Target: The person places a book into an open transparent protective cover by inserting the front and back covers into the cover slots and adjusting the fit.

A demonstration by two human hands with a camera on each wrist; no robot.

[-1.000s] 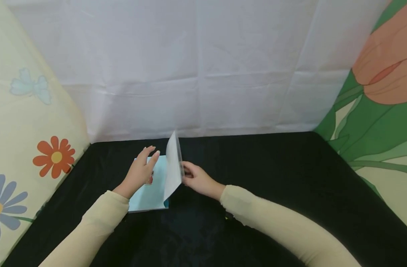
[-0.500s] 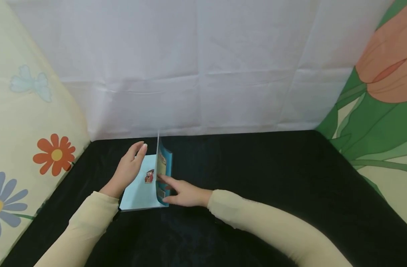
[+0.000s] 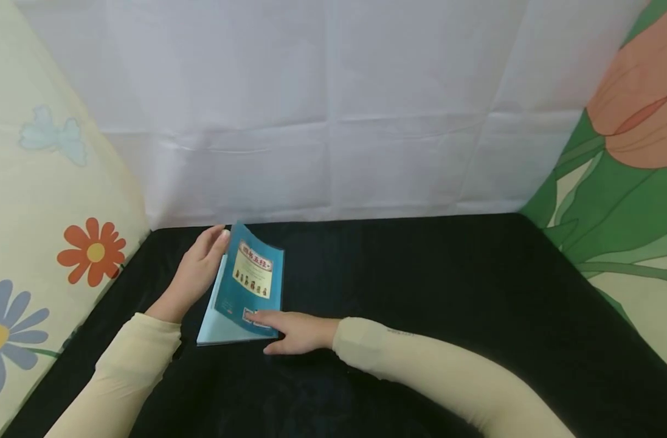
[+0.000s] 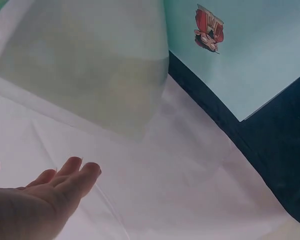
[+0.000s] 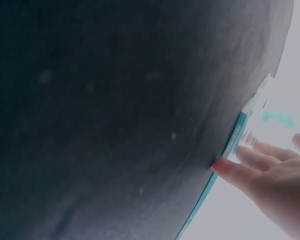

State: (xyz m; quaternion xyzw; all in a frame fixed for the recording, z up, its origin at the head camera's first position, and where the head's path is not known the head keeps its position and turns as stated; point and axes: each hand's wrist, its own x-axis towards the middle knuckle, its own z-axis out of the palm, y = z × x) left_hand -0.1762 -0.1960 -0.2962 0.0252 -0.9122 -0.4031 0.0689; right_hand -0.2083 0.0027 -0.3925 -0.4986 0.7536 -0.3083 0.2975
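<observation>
A book with a blue cover [image 3: 270,286] lies left of the middle of the black table. Its cover leans half raised over a light blue page [image 3: 218,328]; a cream panel with dark red characters and small figures shows on it. My right hand [image 3: 297,331] lays its extended fingers on the lower part of the cover. In the right wrist view, the fingertips [image 5: 221,165] meet the book's blue edge [image 5: 202,204]. At the upper left corner of the cover, my left hand [image 3: 193,271] is raised with extended fingers, apparently holding nothing. The left wrist view shows a small printed figure [image 4: 208,30] on the page.
A black cloth [image 3: 410,292] covers the table. Behind it hangs a white curtain [image 3: 333,121]. Flower-patterned panels, a cream one [image 3: 32,201] at left and one with a large tulip [image 3: 634,121] at right, flank the table.
The cover has swung from upright leftward over the page, turning its blue outside into view. My right hand has followed it left and lower; my left hand has shifted left.
</observation>
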